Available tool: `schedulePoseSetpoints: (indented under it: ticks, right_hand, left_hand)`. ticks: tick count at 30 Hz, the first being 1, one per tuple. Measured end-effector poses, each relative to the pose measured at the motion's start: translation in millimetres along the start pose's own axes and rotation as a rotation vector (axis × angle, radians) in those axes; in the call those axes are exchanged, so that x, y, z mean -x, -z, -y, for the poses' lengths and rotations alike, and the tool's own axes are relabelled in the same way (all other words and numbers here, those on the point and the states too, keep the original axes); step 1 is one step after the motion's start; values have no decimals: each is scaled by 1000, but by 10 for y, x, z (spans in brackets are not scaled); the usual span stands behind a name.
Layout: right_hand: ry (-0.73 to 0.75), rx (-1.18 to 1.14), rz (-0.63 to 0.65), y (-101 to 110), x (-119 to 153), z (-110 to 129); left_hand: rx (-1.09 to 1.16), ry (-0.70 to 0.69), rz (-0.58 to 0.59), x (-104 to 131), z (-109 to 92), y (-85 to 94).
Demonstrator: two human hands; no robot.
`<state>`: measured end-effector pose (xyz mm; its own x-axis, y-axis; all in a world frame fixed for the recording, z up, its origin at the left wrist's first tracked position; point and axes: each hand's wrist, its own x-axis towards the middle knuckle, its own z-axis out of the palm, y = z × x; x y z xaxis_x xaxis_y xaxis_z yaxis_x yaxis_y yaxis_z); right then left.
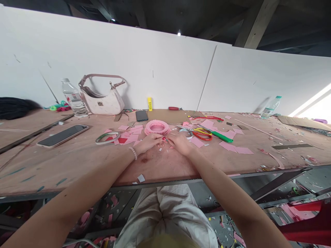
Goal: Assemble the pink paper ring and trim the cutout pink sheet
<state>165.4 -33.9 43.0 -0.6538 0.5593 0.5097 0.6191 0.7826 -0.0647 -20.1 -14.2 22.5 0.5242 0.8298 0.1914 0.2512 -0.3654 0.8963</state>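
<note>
Over the middle of the table, my left hand (148, 143) and my right hand (180, 143) meet fingertip to fingertip. The fingers of both are pinched closed, and whatever lies between them is too small to make out. A beaded bracelet (133, 153) circles my left wrist. Just beyond the fingertips lies a pink ring with a ruffled edge (157, 127). Pink paper pieces (133, 137) spread to the left of it. Red-and-yellow-handled scissors (203, 134) and a green comb-like tool (222, 136) lie beside my right hand.
Rolls of tape (107, 137) and a large phone (62, 136) lie to the left. Along the white wall stand a handbag (103, 101), a water bottle (73, 98) and a yellow glue stick (149, 104). Another bottle (271, 107) leans far right. Scraps litter the table.
</note>
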Motion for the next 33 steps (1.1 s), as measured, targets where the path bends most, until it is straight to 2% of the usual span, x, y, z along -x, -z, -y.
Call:
schedulePoseSetpoints:
  ticks: [5,11,21,26,33]
  right_hand:
    - [-73,-84,-32,-36,-9,4]
    - [-59,-215,-87,-54,-8,-16]
    - [-332,-413,-163,-132,-17,-80]
    - [-336,-415,-147,-118,-20,-124]
    - [-287,-392,-76,-98,-12,-69]
  left_hand:
    - [-10,-11,-7,16,-46,-8]
    - [-17,-4,18,25,-72,-6]
    - [145,39,14,-2,36,5]
    - [123,68,-13,11,-22,-14]
    - [96,47,39,-9,34,-7]
